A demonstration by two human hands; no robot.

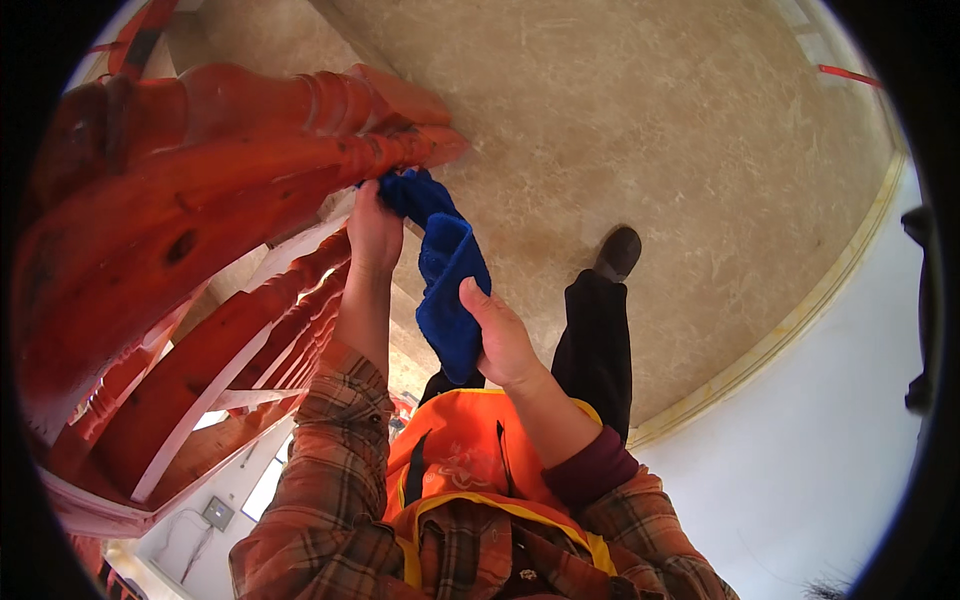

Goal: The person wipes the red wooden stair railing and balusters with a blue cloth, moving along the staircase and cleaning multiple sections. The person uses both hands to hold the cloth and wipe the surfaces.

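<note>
A blue microfibre cloth (pixel 448 281) hangs between my two hands. My left hand (pixel 375 229) grips its upper end, close against a turned red wooden baluster (pixel 386 150) of a stair railing. The fingertips of that hand are hidden behind the wood and the cloth, so I cannot tell whether the cloth goes around the baluster. Lower down, my right hand (pixel 504 330) holds the loose end, thumb on the near side and fingers out of sight behind it.
The thick red handrail (pixel 172 202) runs along my left, beside a turned newel post (pixel 247 105). More balusters (pixel 300 322) slope down below it. Beige marble-patterned floor (pixel 675 135) spreads ahead, bounded on the right by a yellowish skirting (pixel 817 322) and a white wall (pixel 810 450).
</note>
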